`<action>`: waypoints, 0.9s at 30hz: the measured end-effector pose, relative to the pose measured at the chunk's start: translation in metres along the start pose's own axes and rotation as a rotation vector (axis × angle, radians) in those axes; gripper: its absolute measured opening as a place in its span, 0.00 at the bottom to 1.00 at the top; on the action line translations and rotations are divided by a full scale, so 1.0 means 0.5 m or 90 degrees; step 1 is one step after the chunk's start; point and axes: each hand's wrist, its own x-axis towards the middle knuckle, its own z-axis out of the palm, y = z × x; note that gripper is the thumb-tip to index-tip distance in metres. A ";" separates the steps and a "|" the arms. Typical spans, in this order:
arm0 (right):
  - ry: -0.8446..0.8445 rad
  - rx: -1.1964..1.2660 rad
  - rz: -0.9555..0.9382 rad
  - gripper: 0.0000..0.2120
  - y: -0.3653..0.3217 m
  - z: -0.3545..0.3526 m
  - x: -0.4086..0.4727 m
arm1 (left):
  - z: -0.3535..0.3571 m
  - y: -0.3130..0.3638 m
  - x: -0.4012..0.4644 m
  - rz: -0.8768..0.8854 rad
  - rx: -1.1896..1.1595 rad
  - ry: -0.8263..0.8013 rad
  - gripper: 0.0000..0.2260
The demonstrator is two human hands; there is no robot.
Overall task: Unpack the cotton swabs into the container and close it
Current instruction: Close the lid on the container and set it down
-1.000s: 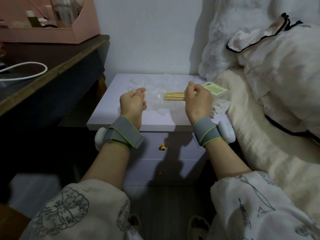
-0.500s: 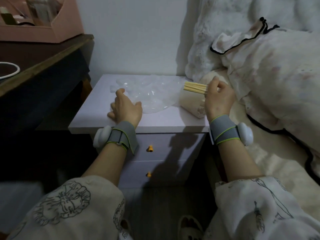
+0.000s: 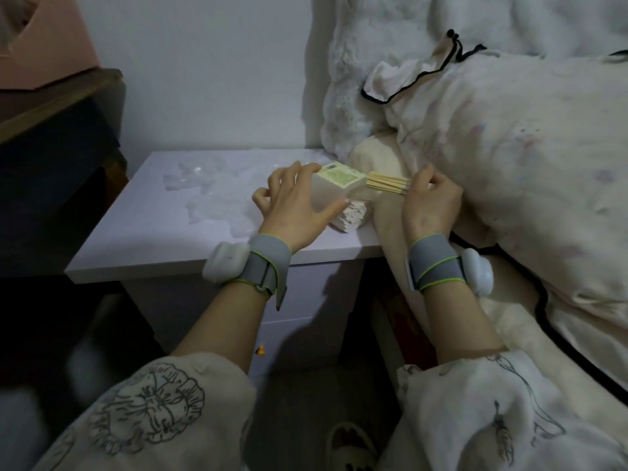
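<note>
Where it lay flat before, left hand (image 3: 292, 205) now grips container (image 3: 334, 188); right hand (image 3: 430, 202) pinches swabs (image 3: 387, 183).

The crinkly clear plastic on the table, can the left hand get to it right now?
Probably not straight away. The left hand is busy gripping the white box. The clear plastic lies just beside it on the nightstand with nothing between, so it could once the box is let go.
</note>
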 end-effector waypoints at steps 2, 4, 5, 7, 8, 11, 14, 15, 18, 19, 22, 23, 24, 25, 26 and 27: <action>-0.001 0.004 -0.008 0.18 0.010 -0.002 0.006 | 0.010 0.009 0.006 -0.009 -0.023 -0.036 0.27; -0.004 0.008 -0.014 0.17 0.020 0.001 0.009 | 0.015 0.017 0.010 -0.015 -0.058 -0.032 0.26; -0.009 0.003 -0.022 0.17 0.023 0.004 0.009 | 0.013 0.019 0.009 -0.023 -0.084 -0.025 0.26; -0.012 -0.012 -0.038 0.16 0.028 0.011 0.010 | 0.012 0.023 0.010 -0.035 -0.142 -0.016 0.26; -0.008 -0.018 -0.044 0.16 0.029 0.014 0.012 | 0.013 0.024 0.010 -0.035 -0.165 -0.010 0.26; -0.009 -0.028 -0.043 0.17 0.026 0.019 0.016 | 0.014 0.022 0.013 -0.036 -0.222 0.007 0.27; -0.023 -0.061 -0.045 0.18 0.013 0.020 0.012 | 0.013 0.021 0.014 -0.037 -0.251 0.015 0.27; -0.031 -0.081 -0.056 0.18 0.009 0.021 0.009 | 0.011 0.022 0.012 -0.035 -0.259 0.017 0.27; -0.068 -0.139 -0.079 0.21 -0.007 0.030 0.002 | 0.003 0.024 0.006 -0.032 -0.276 0.026 0.27; -0.086 -0.153 -0.082 0.23 -0.015 0.036 -0.002 | -0.001 0.023 0.003 -0.032 -0.278 0.031 0.27; -0.132 -0.185 -0.096 0.27 -0.033 0.037 -0.009 | -0.004 0.028 0.000 -0.036 -0.299 0.041 0.27; -0.146 -0.183 -0.103 0.28 -0.038 0.036 -0.012 | -0.006 0.027 -0.001 -0.039 -0.305 0.042 0.27; -0.154 -0.176 -0.113 0.28 -0.043 0.035 -0.016 | -0.008 0.024 -0.003 -0.042 -0.309 0.043 0.27; -0.161 -0.170 -0.119 0.28 -0.045 0.035 -0.020 | -0.012 0.021 -0.005 -0.044 -0.312 0.043 0.26; -0.164 -0.163 -0.120 0.27 -0.047 0.037 -0.023 | -0.017 0.017 -0.006 -0.045 -0.316 0.046 0.26; -0.163 -0.157 -0.118 0.27 -0.047 0.039 -0.025 | -0.022 0.015 -0.008 -0.046 -0.319 0.048 0.26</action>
